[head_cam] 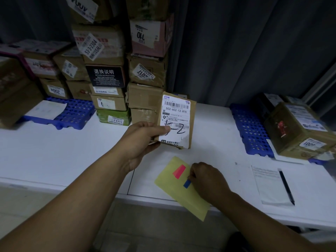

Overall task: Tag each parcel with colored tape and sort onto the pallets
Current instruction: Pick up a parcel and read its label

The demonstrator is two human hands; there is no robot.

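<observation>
While left hand [143, 137] grips the small brown parcel [177, 120] upright above the white table [54, 153], white label reading 502-602-12-815 facing up, right hand [205, 177] pinches blue tape [187, 184] on the yellow sheet [183, 190], beside red tape [179, 171].

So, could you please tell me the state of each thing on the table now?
parcel: held upright by the left hand, label facing the camera.
blue tape: pinched by the right hand, on the yellow sheet.
red tape: stuck flat on the sheet, untouched.
yellow sheet: flat, overhanging the table edge.
pen: lying on a paper.
</observation>
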